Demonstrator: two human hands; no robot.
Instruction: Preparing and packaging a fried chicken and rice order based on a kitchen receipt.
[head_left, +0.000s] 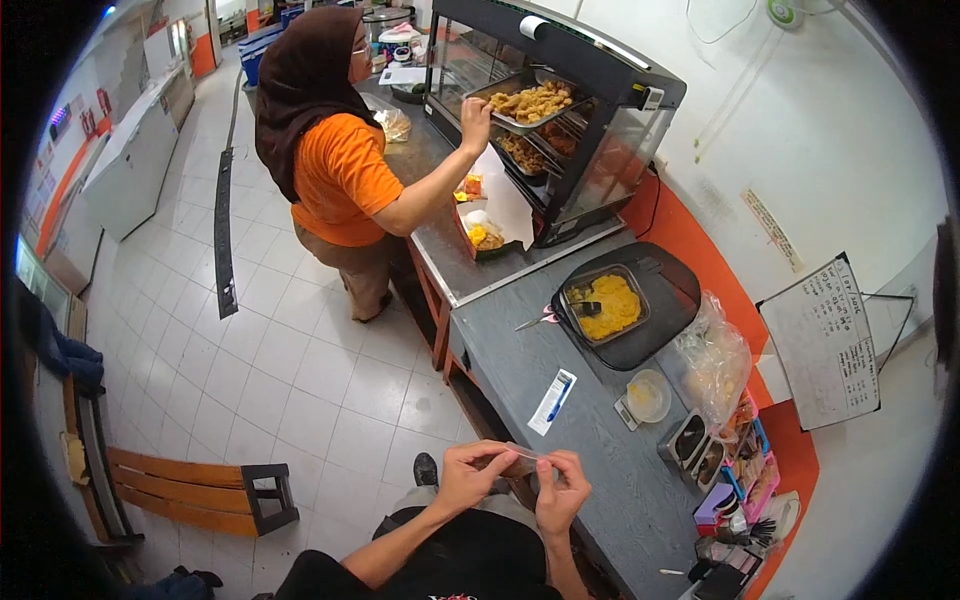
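A small clear plastic bag (526, 452) is stretched between my two hands, held by its edge close to my body. Brown content seems to be inside, partly covered by the fingers. My left hand (469, 474) pinches one end between thumb and fingers. On the other end, my right hand (561, 487) grips with thumb and bent fingers. Just beyond, on the grey counter (510, 352), lie a paper slip (546, 412) and a blue pen (559, 405) on top of it.
A co-worker (337, 172) reaches toward a tray of fried food (531, 103) in a glass warmer (615, 161). An open food box (487, 229) stands before it. Nearer are a yellow food tub (609, 306), scissors (538, 320), a kitchen scale (627, 414) with a bowl and metal containers (684, 441).
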